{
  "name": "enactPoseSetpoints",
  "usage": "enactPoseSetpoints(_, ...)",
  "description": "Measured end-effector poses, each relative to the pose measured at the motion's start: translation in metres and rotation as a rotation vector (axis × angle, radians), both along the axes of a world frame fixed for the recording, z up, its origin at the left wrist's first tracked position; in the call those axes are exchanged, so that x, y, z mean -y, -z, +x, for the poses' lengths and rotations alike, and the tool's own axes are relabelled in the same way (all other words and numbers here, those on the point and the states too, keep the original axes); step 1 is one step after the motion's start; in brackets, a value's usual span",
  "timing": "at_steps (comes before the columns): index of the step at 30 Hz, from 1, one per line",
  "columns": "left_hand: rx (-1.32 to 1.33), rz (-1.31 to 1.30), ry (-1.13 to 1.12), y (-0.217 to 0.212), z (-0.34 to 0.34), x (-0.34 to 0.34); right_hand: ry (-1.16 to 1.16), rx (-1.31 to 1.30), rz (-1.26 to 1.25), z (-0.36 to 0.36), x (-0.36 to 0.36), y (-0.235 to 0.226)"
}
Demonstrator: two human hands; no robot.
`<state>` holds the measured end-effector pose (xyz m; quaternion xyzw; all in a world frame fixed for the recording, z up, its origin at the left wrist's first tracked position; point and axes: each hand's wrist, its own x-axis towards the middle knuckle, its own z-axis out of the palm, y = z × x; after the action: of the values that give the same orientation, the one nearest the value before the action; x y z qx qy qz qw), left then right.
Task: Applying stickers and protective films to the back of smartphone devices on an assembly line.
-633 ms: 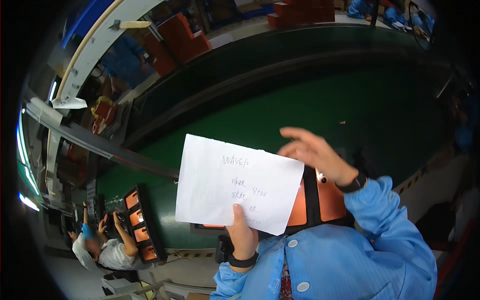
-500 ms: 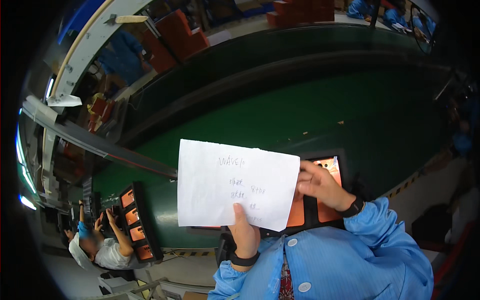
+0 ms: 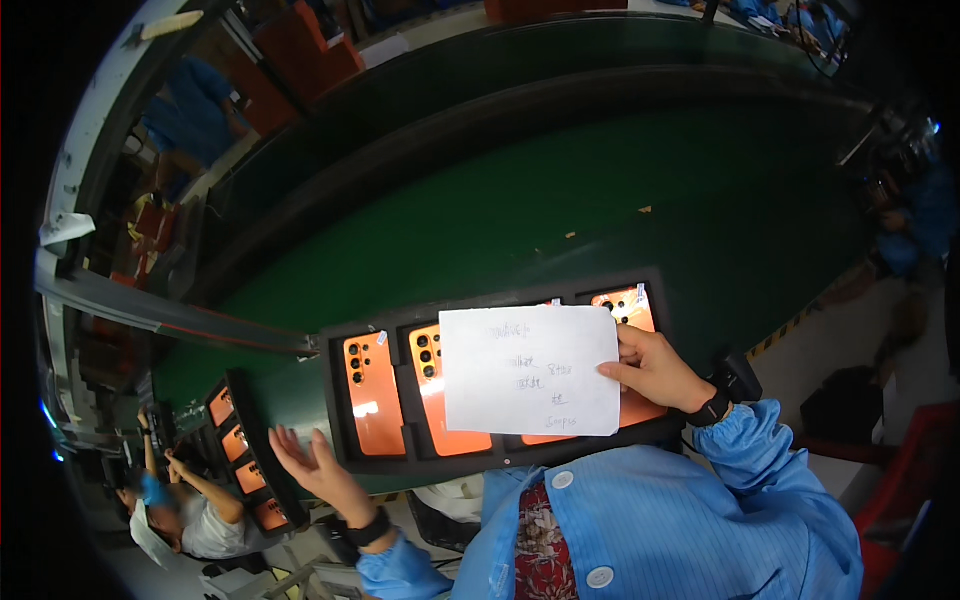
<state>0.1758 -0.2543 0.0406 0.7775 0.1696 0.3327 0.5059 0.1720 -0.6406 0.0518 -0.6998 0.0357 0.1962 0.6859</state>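
Note:
My right hand (image 3: 655, 370) pinches the right edge of a white sheet of paper (image 3: 530, 400) with handwriting on it. Behind and below the sheet lies a black tray (image 3: 325, 375) holding orange phones, camera side up. One phone (image 3: 374, 410) shows almost whole at the tray's left end. The phone beside it (image 3: 428, 385) is partly covered by the paper, and another phone (image 3: 640, 300) peeks out above my right hand. My left hand (image 3: 320, 470) is apart from the paper, just left of the tray's near corner, with its fingers spread and nothing in them.
The tray rests on a green work surface (image 3: 480, 230). At the left, a second black tray (image 3: 245, 440) of orange phones stands by a co-worker (image 3: 195, 510). A grey rail (image 3: 180, 320) crosses the left side. A red chair (image 3: 910, 460) is at the right.
My left hand has let go of the paper and moved left, opening. The sheet has shifted right in my right hand, uncovering the phones at the tray's left. The view has also shifted.

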Motion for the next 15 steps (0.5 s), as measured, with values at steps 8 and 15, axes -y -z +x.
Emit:
enactPoseSetpoints(8, -0.481, -0.944, 0.344, 0.075, 0.007, -0.083, -0.014, -0.002, -0.332, 0.0, 0.013, 0.009)
enactPoseSetpoints(15, -0.466, -0.94, 0.43, 0.073, 0.009, -0.072, 0.662, 0.327, -0.423, -0.028, 0.052, 0.042)
